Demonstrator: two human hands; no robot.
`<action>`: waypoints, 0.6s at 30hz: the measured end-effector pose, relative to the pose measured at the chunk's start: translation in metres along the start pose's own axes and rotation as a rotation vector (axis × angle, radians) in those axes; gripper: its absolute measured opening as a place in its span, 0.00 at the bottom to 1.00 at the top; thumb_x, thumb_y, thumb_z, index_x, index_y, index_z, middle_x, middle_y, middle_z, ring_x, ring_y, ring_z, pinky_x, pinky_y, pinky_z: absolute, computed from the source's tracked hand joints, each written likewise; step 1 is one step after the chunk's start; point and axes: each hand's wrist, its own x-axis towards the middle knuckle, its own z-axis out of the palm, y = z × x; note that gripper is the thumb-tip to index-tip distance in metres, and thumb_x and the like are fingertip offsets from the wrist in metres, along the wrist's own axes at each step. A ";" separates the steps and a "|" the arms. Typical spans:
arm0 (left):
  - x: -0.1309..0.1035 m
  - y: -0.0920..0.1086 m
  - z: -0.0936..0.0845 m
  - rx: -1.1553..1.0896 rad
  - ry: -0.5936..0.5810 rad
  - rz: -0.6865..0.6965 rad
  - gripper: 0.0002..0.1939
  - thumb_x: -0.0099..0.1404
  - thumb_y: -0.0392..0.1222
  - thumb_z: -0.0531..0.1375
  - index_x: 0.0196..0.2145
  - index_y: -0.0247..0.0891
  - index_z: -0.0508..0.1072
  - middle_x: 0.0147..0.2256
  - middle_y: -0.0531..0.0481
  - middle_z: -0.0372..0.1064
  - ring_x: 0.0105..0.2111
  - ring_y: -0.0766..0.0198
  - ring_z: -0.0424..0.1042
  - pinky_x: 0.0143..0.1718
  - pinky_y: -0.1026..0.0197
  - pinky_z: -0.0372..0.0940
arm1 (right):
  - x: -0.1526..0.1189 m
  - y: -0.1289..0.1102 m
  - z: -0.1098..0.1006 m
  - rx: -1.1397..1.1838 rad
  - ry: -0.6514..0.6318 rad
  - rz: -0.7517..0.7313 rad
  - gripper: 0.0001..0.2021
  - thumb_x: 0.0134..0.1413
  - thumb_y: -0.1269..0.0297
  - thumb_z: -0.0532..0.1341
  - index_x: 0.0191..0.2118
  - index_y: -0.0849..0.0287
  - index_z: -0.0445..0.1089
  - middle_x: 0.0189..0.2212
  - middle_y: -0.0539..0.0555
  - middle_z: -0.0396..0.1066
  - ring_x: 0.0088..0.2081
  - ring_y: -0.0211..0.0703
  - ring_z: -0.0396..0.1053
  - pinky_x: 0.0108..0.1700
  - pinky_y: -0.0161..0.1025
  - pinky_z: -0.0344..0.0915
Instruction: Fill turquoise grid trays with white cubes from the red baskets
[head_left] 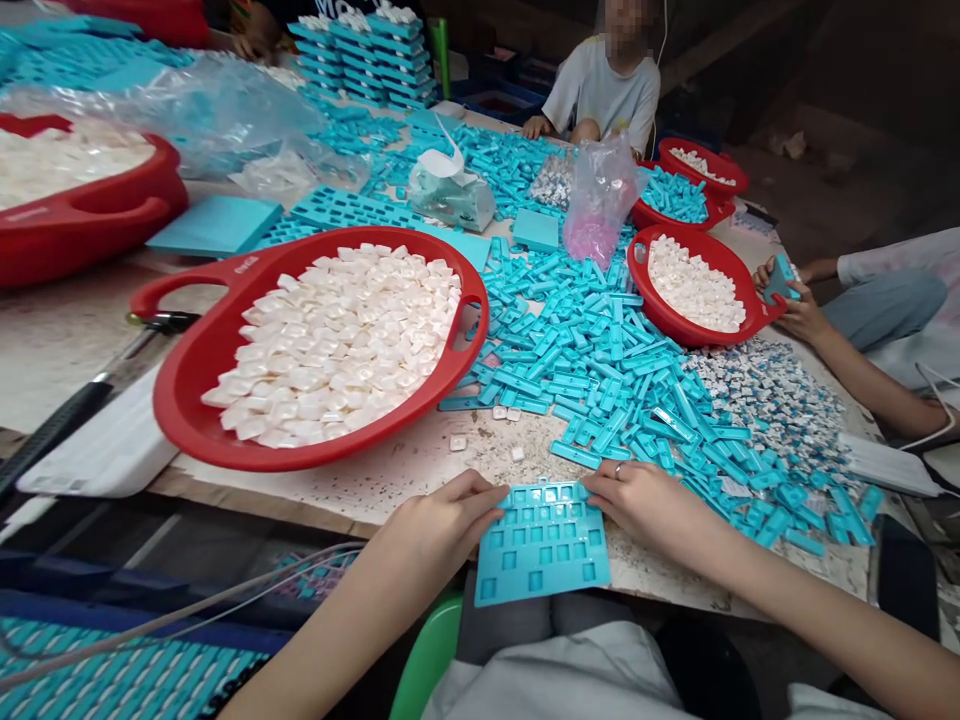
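turquoise rectangular plastic panel with square recesses [544, 540]: held at near edge of whitish table [420, 475] | left hand [465, 505] + right hand [637, 495]: upper corners pinched in fingers | looks barely started tbh, no caps seen seated, filling all left, apparently | glossy white plastic caps [352, 340]: heaped in red oval plastic basin [315, 460]

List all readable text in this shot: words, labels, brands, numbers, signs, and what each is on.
"MO": dark shirt at the far side; the rest is cut off or unclear.
Large middle red basin: pale lettering by the handle, too blurred to read.
Left red basin: pale mark on the rim, too blurred to read.
Held tray: no legible text.
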 end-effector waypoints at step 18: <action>0.005 -0.013 -0.005 -0.159 0.026 -0.016 0.18 0.72 0.52 0.55 0.45 0.41 0.81 0.38 0.48 0.78 0.36 0.60 0.78 0.39 0.64 0.72 | 0.014 -0.012 -0.010 -0.038 -0.094 0.049 0.11 0.63 0.78 0.55 0.37 0.63 0.76 0.37 0.60 0.76 0.36 0.46 0.75 0.39 0.36 0.66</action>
